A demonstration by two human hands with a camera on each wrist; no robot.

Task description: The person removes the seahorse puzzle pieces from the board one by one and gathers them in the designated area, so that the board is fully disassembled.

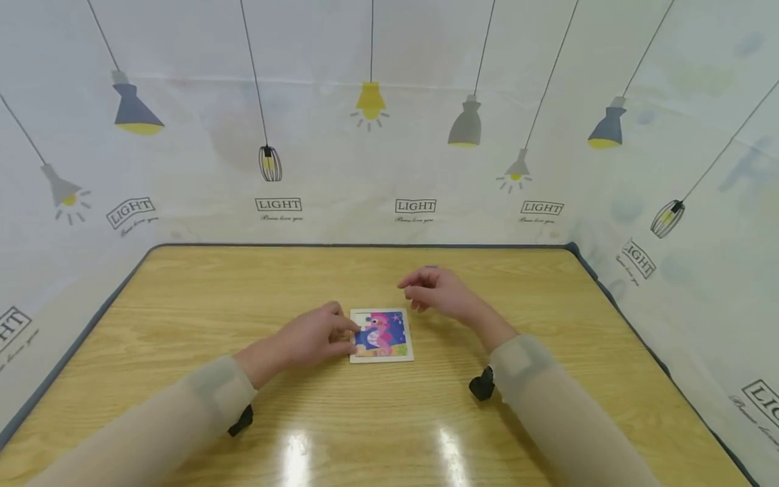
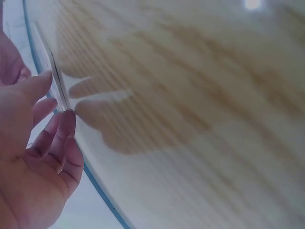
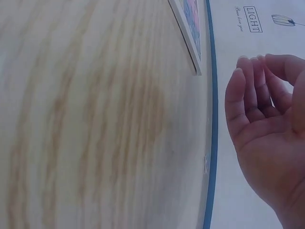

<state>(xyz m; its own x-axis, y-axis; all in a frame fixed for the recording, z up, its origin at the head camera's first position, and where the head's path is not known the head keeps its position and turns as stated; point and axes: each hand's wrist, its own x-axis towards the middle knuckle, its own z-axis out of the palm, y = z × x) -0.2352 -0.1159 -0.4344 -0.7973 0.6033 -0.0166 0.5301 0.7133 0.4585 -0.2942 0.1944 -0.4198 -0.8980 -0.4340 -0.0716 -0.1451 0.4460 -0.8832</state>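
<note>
A square seahorse jigsaw puzzle (image 1: 383, 333) lies flat in a pale frame on the table, with a cream patch at its upper left. My left hand (image 1: 313, 335) is at the puzzle's left side, its fingertips touching the frame edge and the picture. Seen low from the left wrist, the puzzle board (image 2: 58, 81) appears edge-on beside the thumb and fingers. Above and right of the puzzle, my right hand (image 1: 441, 294) hovers with loosely bent fingers and nothing visible in them. Just behind it, a small bluish piece (image 1: 431, 266) shows, mostly hidden.
The wooden table (image 1: 255, 277) has a dark edge trim (image 1: 365, 245). A pale curtain (image 1: 328, 122) printed with lamps surrounds it on the far side and both flanks. Dark wrist devices (image 1: 482, 384) hang under the sleeves.
</note>
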